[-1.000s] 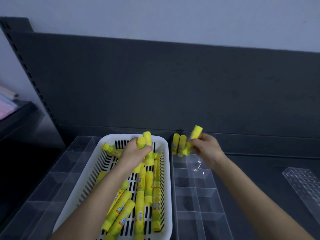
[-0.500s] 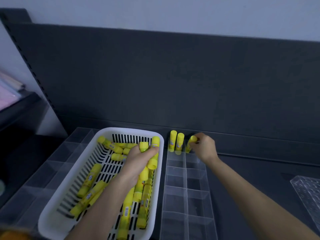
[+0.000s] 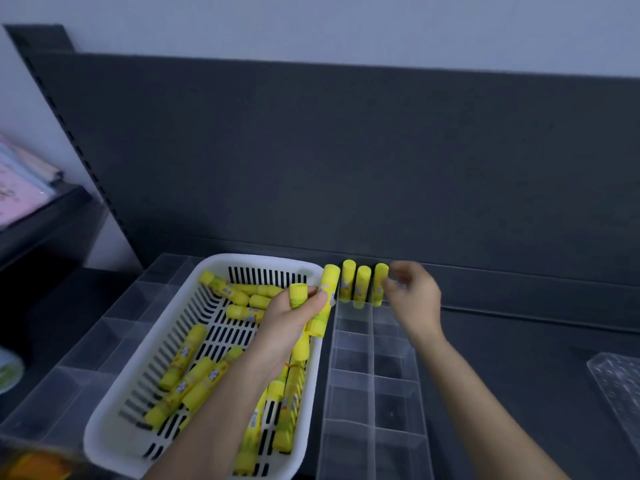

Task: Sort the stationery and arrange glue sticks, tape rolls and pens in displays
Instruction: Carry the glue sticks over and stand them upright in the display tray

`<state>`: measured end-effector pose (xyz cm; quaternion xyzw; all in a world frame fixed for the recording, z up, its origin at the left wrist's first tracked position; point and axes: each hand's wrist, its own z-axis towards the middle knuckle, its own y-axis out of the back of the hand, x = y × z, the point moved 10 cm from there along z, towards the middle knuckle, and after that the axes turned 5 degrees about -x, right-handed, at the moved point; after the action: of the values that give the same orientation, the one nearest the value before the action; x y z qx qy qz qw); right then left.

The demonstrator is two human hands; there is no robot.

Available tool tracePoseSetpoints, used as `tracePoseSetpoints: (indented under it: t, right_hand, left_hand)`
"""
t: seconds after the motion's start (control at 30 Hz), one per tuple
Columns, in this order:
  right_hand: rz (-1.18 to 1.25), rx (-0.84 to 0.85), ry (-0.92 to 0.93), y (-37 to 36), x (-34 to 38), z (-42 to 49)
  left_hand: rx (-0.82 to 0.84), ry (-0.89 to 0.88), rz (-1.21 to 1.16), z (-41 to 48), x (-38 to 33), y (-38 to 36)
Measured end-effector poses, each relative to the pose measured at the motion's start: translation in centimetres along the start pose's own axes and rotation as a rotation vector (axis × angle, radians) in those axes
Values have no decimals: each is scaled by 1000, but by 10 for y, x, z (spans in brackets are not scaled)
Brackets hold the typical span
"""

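Nearest, two bare forearms reach in over a dark shelf (image 3: 519, 358); under the left one sits a white slotted basket (image 3: 104, 434), with loose yellow glue sticks (image 3: 183, 358) lying in it at all angles; just beside its right rim stands a clear divided organiser (image 3: 374, 403), and well off to the right lies a clear tray (image 3: 616, 386).

Further in, the left hand (image 3: 291, 320) is over the basket's far right corner, fingers curled round a bunch of held glue sticks (image 3: 327, 292); two caps stick up past the fingers and one end hangs below the palm.

The right hand (image 3: 415, 299) is at the organiser's far end, fingers loosely bent and holding nothing; its blurred fingertips are just beside the rightmost of three upright glue sticks (image 3: 363, 285) standing in the farthest row of compartments; whether they touch it cannot be told.

Behind everything rises the dark back panel (image 3: 346, 168).
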<state>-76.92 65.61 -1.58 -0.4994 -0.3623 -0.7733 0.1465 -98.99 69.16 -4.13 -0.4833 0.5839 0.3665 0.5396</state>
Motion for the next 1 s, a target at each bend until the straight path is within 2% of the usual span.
tracePoseSetpoints:
  t: [0.17,0.3,0.4,0.53,0.67,0.77,0.87,1.0]
  right_hand:
    - [458,338,-232,-38,32,-48]
    - [500,324,-305,-41,33,-57]
    - [506,178,-321,-27,31,-55]
    - [362,-102,-278,18,25,-34]
    - [122,-256,-193,45,19,-19]
    - [-67,-264,-142,43,17,-13]
    - [-149,-222,-131,32,9,-6]
    - [-201,-140,-157,18,-5,9]
  left_hand:
    - [123,-57,57,3,-10,-19]
    - [179,-111,104,3,-13,-22]
    - [88,-139,79,6,-12,-7]
    - [-114,44,-125,21,11,29]
    - [-181,213,-310,28,33,38]
    - [-150,205,-337,29,34,33]
    - [-84,190,-303,27,35,30]
    - [-47,82,-103,29,19,33]
